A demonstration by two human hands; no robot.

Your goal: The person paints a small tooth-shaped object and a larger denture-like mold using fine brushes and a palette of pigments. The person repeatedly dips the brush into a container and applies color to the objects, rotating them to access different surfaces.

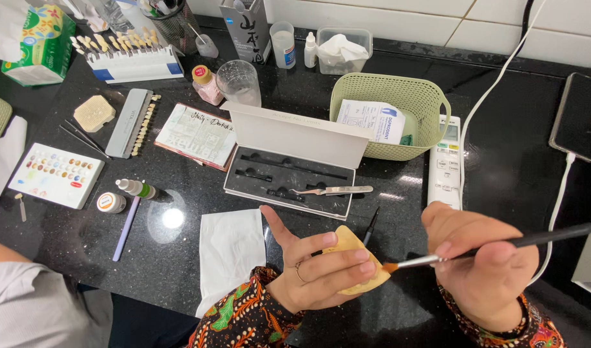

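Midway through a brushing job, by the look of it: the left hand (314, 274) grips a pale yellow wedge-shaped block (358, 265) just above the black counter (514, 174), while the right hand (485, 267) pinches a thin brush (501, 245), its orange tip touching the block's edge. How much is coated cannot be told. An open white tool case (289, 169) holding tweezers (334, 191), a green basket (392, 113), a tooth shade guide (124, 55), a colour palette (56, 174) and a white tissue (229, 251) crowd the counter; nothing blocks the hands.
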